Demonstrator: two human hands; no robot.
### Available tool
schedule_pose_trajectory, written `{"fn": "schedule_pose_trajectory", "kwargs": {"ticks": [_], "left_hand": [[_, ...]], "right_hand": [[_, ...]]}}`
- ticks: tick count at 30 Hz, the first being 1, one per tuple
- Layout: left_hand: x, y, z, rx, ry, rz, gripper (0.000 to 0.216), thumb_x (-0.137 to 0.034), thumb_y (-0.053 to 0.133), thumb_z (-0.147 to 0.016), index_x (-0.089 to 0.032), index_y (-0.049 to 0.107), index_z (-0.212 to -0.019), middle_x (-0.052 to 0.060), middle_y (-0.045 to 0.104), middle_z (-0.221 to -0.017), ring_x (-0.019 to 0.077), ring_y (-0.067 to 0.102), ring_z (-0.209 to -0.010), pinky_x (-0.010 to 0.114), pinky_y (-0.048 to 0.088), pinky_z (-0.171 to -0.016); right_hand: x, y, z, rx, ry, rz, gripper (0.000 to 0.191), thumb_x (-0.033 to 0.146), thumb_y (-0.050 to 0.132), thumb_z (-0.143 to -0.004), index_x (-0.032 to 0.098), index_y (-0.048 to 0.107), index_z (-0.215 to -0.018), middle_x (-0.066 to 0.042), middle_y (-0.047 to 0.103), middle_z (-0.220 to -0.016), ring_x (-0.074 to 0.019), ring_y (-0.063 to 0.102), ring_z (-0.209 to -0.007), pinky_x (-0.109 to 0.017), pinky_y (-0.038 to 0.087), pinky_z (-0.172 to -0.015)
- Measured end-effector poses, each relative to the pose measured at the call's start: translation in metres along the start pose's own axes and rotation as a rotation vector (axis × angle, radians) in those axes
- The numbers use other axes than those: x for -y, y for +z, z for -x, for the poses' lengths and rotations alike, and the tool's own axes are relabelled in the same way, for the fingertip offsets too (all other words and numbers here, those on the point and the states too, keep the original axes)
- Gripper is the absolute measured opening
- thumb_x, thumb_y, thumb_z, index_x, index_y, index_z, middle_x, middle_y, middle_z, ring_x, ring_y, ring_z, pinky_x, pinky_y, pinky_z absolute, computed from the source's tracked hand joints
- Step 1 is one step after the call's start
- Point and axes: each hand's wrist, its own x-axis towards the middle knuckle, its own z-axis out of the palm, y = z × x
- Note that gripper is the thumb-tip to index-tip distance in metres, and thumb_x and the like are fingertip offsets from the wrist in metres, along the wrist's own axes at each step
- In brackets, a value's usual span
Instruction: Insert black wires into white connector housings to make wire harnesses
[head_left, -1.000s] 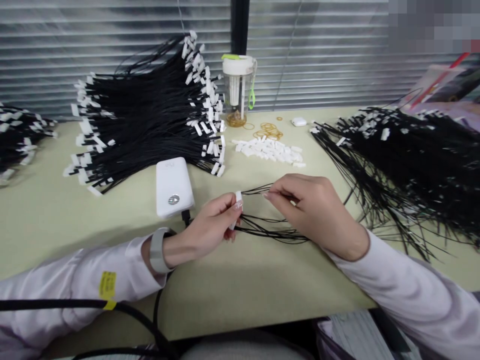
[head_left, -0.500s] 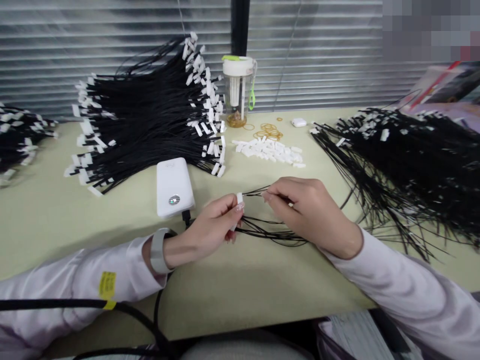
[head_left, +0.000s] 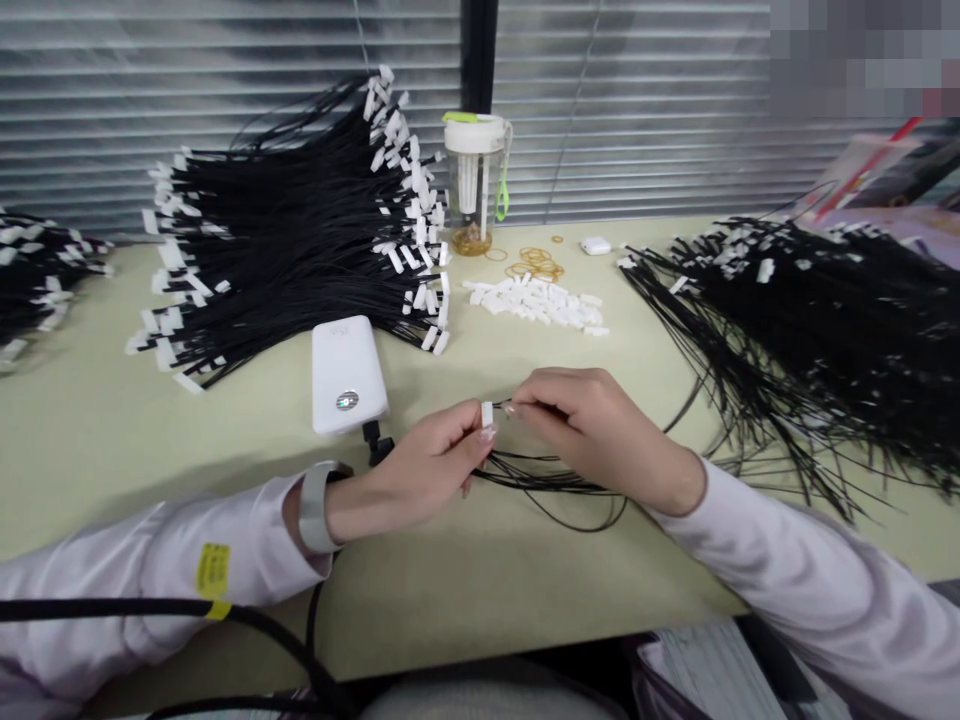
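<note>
Left: a stack of white-ended black wires (head_left: pixel 296 220) lies behind the white power bank (head_left: pixel 349 365), near your left hand (head_left: pixel 435 458). Your left thumb and fingers pinch a small white connector (head_left: pixel 487 413) between your two hands, nearer you than the loose white pieces (head_left: pixel 536 302), with thin black wires (head_left: pixel 525 477) trailing rightward below it. Your right hand (head_left: pixel 596 430) pinches short wire lengths just beside the connector; at right lies a loose wire heap (head_left: pixel 847 330).
</note>
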Motion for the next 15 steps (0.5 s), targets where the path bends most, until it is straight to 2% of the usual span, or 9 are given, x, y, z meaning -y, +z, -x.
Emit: {"fn": "schedule_pose_trajectory", "kwargs": {"ticks": [7, 10, 12, 13, 15], "left_hand": [[-0.001, 0.001, -0.001, -0.015, -0.011, 0.051, 0.023, -0.037, 0.041, -0.083, -0.018, 0.043, -0.071, -0.005, 0.042, -0.062, 0.0061, 0.043, -0.05, 0.019, 0.04, -0.046], [-0.002, 0.0, -0.004, -0.119, -0.034, 0.147, 0.024, -0.036, 0.043, -0.083, -0.017, 0.042, -0.069, -0.006, 0.042, -0.06, 0.0049, 0.044, -0.047, 0.019, 0.039, -0.046], [-0.001, 0.0, -0.006, -0.222, -0.039, 0.242, 0.025, -0.036, 0.044, -0.082, -0.017, 0.041, -0.068, -0.006, 0.043, -0.06, 0.0041, 0.045, -0.046, 0.018, 0.039, -0.046], [-0.001, 0.0, -0.007, -0.266, -0.04, 0.3, 0.024, -0.036, 0.045, -0.082, -0.017, 0.041, -0.068, -0.006, 0.043, -0.061, 0.0041, 0.046, -0.046, 0.018, 0.04, -0.046], [-0.001, -0.001, -0.009, -0.328, -0.041, 0.418, 0.023, -0.035, 0.047, -0.081, -0.017, 0.041, -0.069, -0.006, 0.044, -0.062, 0.0047, 0.048, -0.048, 0.019, 0.042, -0.047]], "right_hand": [[0.001, 0.009, -0.001, -0.045, -0.037, 0.094, 0.015, 0.016, 0.043, -0.083, 0.016, 0.057, -0.077, -0.001, 0.056, -0.072, -0.0098, 0.049, -0.066, -0.022, 0.036, -0.062], [-0.001, -0.003, -0.002, -0.183, -0.044, 0.273, 0.012, 0.025, 0.048, -0.081, 0.016, 0.057, -0.083, -0.005, 0.057, -0.08, -0.0145, 0.051, -0.075, -0.025, 0.037, -0.066], [-0.004, -0.018, -0.001, -0.27, 0.005, 0.395, 0.016, 0.029, 0.049, -0.081, 0.015, 0.056, -0.08, -0.007, 0.056, -0.08, -0.0164, 0.051, -0.075, -0.027, 0.037, -0.066], [-0.006, -0.026, -0.001, -0.266, 0.057, 0.437, 0.019, 0.031, 0.047, -0.082, 0.016, 0.055, -0.074, -0.007, 0.056, -0.075, -0.0159, 0.05, -0.071, -0.027, 0.036, -0.064], [-0.012, -0.04, 0.002, -0.14, 0.179, 0.476, 0.029, 0.033, 0.043, -0.084, 0.017, 0.053, -0.063, -0.004, 0.054, -0.063, -0.0131, 0.047, -0.058, -0.027, 0.034, -0.057]]}}
